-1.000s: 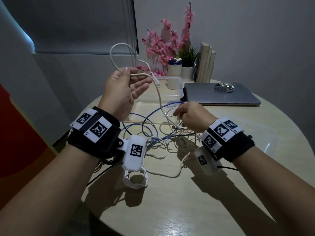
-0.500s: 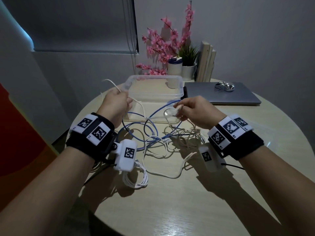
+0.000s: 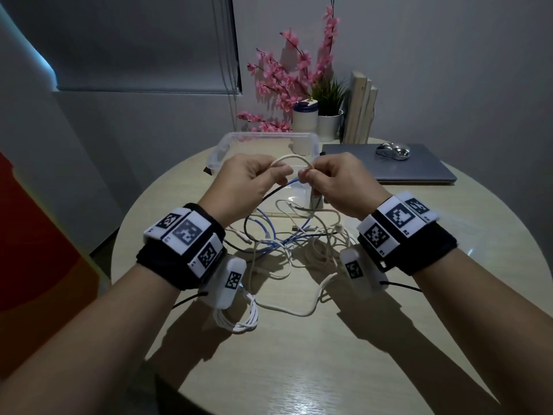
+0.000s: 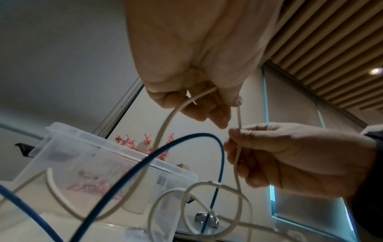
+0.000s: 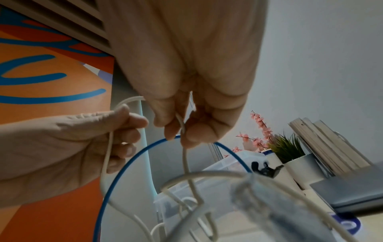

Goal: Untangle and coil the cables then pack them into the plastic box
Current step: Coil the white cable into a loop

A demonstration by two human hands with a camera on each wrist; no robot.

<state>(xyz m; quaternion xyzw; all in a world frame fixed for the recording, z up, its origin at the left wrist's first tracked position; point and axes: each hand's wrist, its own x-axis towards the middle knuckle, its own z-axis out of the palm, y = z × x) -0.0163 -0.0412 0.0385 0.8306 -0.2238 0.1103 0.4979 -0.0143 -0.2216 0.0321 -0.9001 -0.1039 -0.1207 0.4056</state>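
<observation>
Lowest in the head view, near the left forearm, a bundled white cable lies coiled on the round table. Just beyond it, mid-frame, a loose tangle of cables in white and blue spreads over the tabletop between the two wrists.

Above the tangle, both hands are raised close together at the centre of the frame. The left hand has its grip clamped on a cream cable, thumb and fingers pinching it; the right hand pinches the same cable, so a short arc of it bridges the two hands. From each pinch the cream cable drops down toward the tangle. A blue cable rises in a loop just under the fingertips; the wrist views show it arching below both hands, and whether it touches them cannot be told.

Behind the hands sits the clear plastic box, open-topped. To its right, in the upper right of the table, a closed laptop carries a mouse. Farthest back stand pink flowers, a small green plant in a white pot, and upright books.
</observation>
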